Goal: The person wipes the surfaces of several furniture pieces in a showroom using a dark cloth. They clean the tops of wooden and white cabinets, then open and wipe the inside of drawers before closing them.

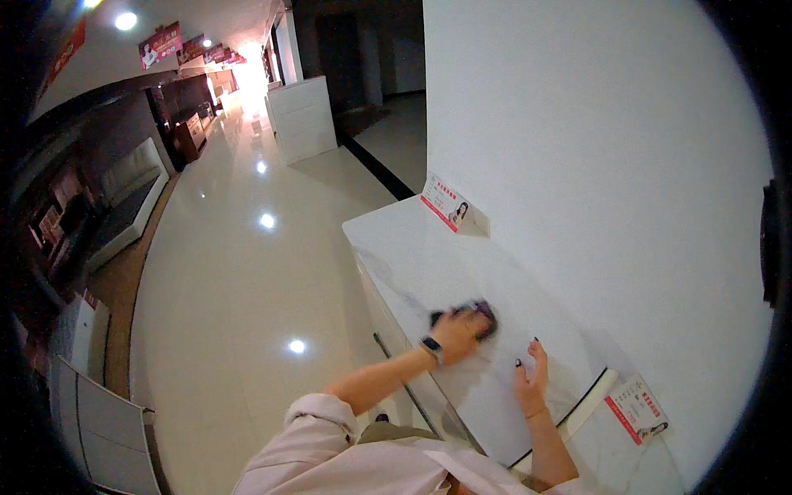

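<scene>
My left hand point(461, 337), with a watch on its wrist, presses a dark, crumpled cloth point(484, 314) onto the white marble-patterned top of a cabinet point(396, 247); the hand and cloth are blurred. To the right, my right hand point(532, 383) is held over the same top with thumb and fingers apart and nothing in it. Its nails are dark.
A folded card sign point(445, 204) stands at the cabinet's far end against the white wall point(588, 154). Another printed card point(637, 411) is on a neighbouring white top at lower right, beyond a dark-edged strip point(581, 402). Left is a glossy tiled floor point(247, 278).
</scene>
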The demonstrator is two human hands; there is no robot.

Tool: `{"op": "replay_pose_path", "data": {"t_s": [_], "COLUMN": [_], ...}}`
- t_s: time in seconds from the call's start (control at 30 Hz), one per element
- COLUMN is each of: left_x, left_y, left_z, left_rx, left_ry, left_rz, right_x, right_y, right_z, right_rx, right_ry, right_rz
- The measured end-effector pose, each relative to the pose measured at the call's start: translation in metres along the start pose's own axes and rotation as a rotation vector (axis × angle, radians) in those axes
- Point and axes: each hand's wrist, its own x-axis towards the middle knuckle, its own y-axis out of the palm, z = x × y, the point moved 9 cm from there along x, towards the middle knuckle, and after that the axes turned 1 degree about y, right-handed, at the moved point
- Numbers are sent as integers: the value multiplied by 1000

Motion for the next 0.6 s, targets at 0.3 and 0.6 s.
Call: {"op": "replay_pose_path", "data": {"t_s": [0.3,0.6], "left_x": [-53,11], "left_y": [55,-12], "left_z": [-162,66], "left_rx": [-166,-38], "left_ry": [603,-231], "left_rz": [104,41], "right_x": [3,6], "right_y": [-40,-15], "right_z": [-34,-25], "right_rx": [56,88], "right_ry": [171,126], "right_rz": [-106,-31]}}
